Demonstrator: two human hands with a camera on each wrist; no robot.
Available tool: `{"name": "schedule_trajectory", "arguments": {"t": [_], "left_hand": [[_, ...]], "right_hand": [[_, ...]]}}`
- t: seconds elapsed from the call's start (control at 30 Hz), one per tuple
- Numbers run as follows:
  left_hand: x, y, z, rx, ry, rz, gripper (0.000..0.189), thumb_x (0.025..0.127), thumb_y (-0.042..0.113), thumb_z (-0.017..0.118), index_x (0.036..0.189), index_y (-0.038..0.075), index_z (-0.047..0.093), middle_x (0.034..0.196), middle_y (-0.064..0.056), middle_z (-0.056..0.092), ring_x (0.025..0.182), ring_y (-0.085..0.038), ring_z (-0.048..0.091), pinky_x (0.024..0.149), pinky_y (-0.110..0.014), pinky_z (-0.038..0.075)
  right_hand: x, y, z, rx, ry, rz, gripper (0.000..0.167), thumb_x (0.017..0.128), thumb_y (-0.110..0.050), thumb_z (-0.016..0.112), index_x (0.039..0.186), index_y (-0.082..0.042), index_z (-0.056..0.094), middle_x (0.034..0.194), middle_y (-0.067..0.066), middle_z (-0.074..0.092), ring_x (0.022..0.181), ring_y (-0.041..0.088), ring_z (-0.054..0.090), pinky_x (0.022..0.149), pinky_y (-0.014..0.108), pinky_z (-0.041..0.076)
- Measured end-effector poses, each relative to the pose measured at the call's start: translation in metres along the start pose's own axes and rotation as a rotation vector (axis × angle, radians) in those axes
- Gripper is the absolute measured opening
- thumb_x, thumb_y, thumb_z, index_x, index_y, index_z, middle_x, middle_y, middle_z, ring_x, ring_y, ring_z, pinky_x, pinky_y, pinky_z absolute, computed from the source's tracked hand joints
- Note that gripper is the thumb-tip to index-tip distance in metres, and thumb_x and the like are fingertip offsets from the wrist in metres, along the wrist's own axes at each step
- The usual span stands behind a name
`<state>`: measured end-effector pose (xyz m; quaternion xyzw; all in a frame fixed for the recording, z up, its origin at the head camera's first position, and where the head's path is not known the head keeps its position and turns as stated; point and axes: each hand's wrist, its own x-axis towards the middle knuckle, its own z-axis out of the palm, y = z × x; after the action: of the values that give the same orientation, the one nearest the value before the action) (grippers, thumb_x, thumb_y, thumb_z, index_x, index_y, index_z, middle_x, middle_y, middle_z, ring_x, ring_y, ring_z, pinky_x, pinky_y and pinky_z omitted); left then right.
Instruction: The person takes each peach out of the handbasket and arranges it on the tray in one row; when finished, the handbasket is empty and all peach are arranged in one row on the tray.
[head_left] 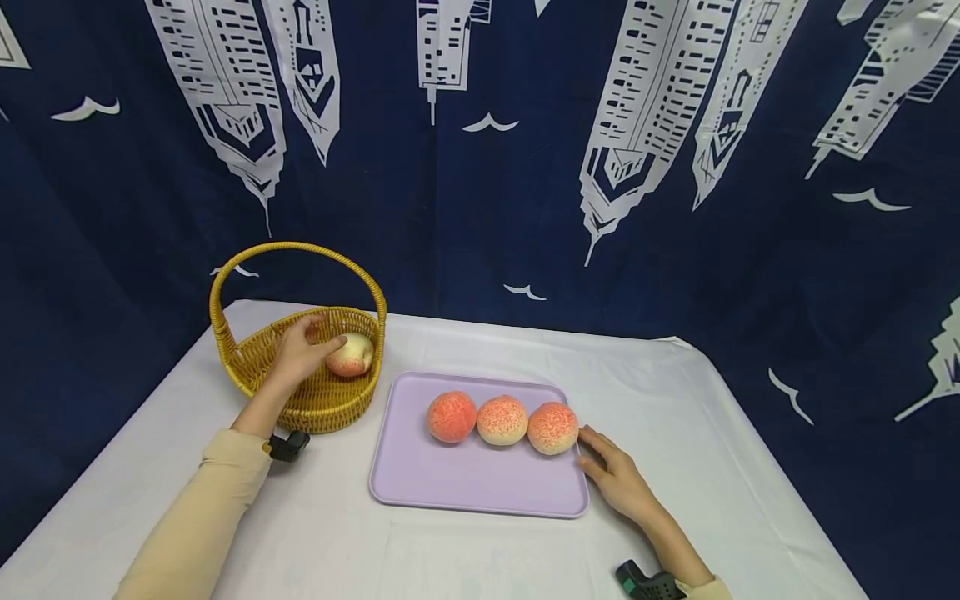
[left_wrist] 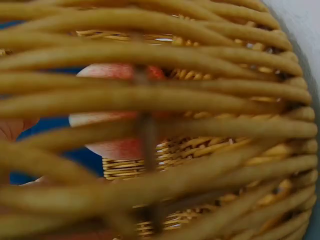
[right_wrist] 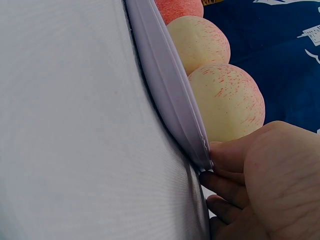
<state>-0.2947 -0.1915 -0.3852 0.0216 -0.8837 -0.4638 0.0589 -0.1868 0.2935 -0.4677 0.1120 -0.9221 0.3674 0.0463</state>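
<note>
My left hand (head_left: pixel 303 350) reaches into a yellow wicker basket (head_left: pixel 322 419) with a tall arched handle. Its thumb and fingers are spread beside a pale peach with a red blush (head_left: pixel 351 357) inside the basket. The left wrist view shows this peach (left_wrist: pixel 112 135) through the weave, with a gap between it and the fingers. On the right, my right hand (head_left: pixel 618 479) holds the rim of a lilac tray (head_left: pixel 480 487), the thumb on top and the other fingers curled below. Three peaches sit in a row on the tray: a redder one (head_left: pixel 452 417), a speckled one (head_left: pixel 502 420) and another speckled one (head_left: pixel 553 428) nearest that hand.
A white cloth (head_left: pixel 322 533) covers the table. Behind it hangs a dark blue curtain (head_left: pixel 480 208) printed with white buildings and birds. The basket stands left of the tray, its handle (head_left: pixel 300 246) arching above the left hand.
</note>
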Motion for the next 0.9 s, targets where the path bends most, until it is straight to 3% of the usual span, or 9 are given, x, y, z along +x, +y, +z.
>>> {"name": "schedule_trajectory", "arguments": {"t": [0.33, 0.5, 0.7, 0.9], "left_hand": [[0.008, -0.014, 0.008, -0.078, -0.107, -0.095, 0.071, 0.095, 0.03, 0.059, 0.148, -0.007, 0.029, 0.144, -0.036, 0.034, 0.131, -0.047, 0.038, 0.104, -0.053, 0.039], [0.01, -0.015, 0.01, -0.135, -0.131, -0.108, 0.073, 0.094, 0.03, 0.061, 0.148, -0.007, 0.027, 0.142, -0.034, 0.036, 0.125, -0.041, 0.042, 0.098, -0.044, 0.042], [0.01, -0.016, 0.012, -0.124, -0.194, -0.111, 0.081, 0.092, 0.031, 0.065, 0.148, -0.01, 0.023, 0.141, -0.035, 0.038, 0.117, -0.036, 0.047, 0.085, -0.033, 0.047], [0.008, -0.017, 0.015, -0.1, -0.223, -0.063, 0.082, 0.089, 0.028, 0.07, 0.145, -0.013, 0.026, 0.14, -0.036, 0.041, 0.123, -0.042, 0.048, 0.099, -0.043, 0.046]], "right_hand": [[0.0, -0.002, 0.001, 0.0, -0.005, 0.014, 0.048, 0.096, -0.009, 0.057, 0.14, 0.007, 0.046, 0.148, 0.029, 0.039, 0.139, 0.047, 0.033, 0.112, 0.061, 0.024], [0.0, -0.002, 0.001, 0.0, 0.005, 0.008, 0.048, 0.095, -0.008, 0.057, 0.139, 0.008, 0.046, 0.147, 0.03, 0.04, 0.139, 0.047, 0.034, 0.112, 0.062, 0.025], [-0.001, -0.002, 0.0, 0.003, -0.006, 0.018, 0.048, 0.097, -0.011, 0.057, 0.14, 0.006, 0.046, 0.148, 0.03, 0.039, 0.139, 0.047, 0.032, 0.112, 0.062, 0.025], [0.0, -0.003, 0.0, -0.003, -0.003, 0.014, 0.048, 0.096, -0.01, 0.058, 0.14, 0.006, 0.046, 0.148, 0.03, 0.039, 0.139, 0.047, 0.033, 0.112, 0.062, 0.025]]}}
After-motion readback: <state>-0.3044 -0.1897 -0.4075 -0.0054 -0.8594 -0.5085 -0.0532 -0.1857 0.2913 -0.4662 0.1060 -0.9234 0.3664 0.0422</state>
